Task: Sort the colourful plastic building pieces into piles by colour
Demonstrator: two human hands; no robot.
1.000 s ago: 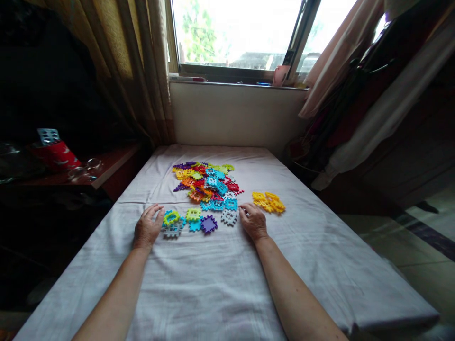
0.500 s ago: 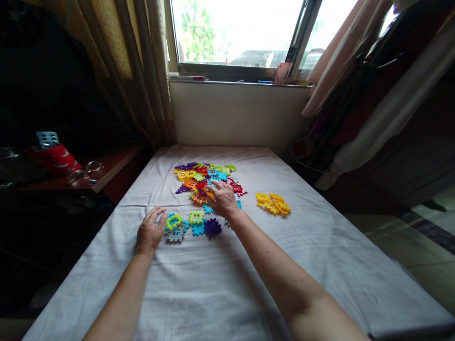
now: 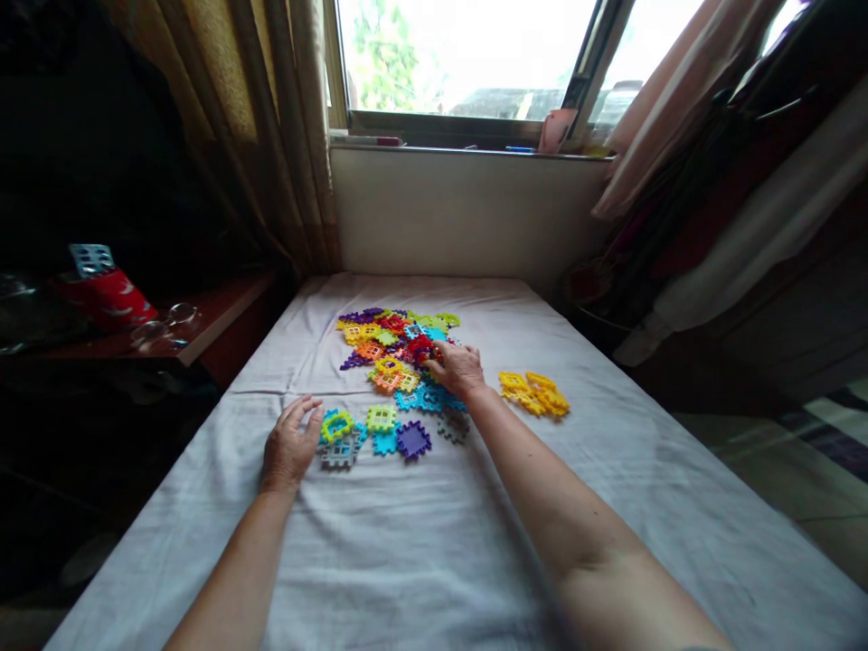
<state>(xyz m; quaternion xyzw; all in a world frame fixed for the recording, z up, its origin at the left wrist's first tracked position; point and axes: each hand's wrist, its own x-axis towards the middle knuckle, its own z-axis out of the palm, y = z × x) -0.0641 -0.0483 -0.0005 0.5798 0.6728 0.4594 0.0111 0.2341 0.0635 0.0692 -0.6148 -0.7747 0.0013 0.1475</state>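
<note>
We see the pile of interlocking plastic pieces [image 3: 386, 339] lying loose and overlapping on the pale cloth [image 3: 407, 551], with the right hand [image 3: 456, 367] reaching in at its near right side. That hand's fingers curl beside a red piece [image 3: 419, 348], yet from here we cannot make out whether they pinch it or merely hang over it. If they do close on one piece, we judge that its toothed edges could snag a neighbour and drag several along, since the pieces lie so tangled. The left hand [image 3: 288, 446] rests on the cloth with its fingers loosely apart, holding nothing that we can see, just beside a lime frame [image 3: 337, 416] and a grey lattice piece [image 3: 339, 449]; a careless sideways push there could scatter that small group. Below the right wrist sits a darker grey piece [image 3: 453, 428], which a low forearm might brush out of place. To the right, the yellow pieces [image 3: 535, 395] lie apart, and a wide swing of the elbow or bunched cloth could shift them.
</note>
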